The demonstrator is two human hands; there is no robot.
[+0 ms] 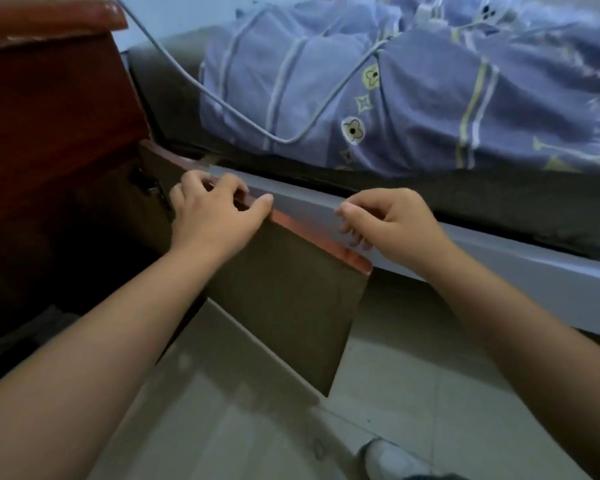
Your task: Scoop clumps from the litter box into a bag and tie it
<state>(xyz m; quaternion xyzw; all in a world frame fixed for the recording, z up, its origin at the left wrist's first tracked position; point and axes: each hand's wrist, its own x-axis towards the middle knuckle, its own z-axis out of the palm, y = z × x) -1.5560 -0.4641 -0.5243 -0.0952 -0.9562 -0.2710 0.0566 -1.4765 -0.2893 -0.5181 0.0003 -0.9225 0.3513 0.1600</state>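
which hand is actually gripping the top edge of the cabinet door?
The left hand: its fingers curl over the door top edge, thumb on the near face. The right hand sits beside the edge, fingers loosely curled near the grey bed frame.

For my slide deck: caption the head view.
Left hand grips the open cabinet door beside the bed; right hand hovers close.

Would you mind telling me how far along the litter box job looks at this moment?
Nothing of the scooping looks done: no litter box, scoop or bag is in view. In hand is the open cabinet door beside the bed; the left hand grips its top edge, while the right hand rests curled by the bed frame, holding nothing I can see. Scooping, bagging and tying all appear still to come.
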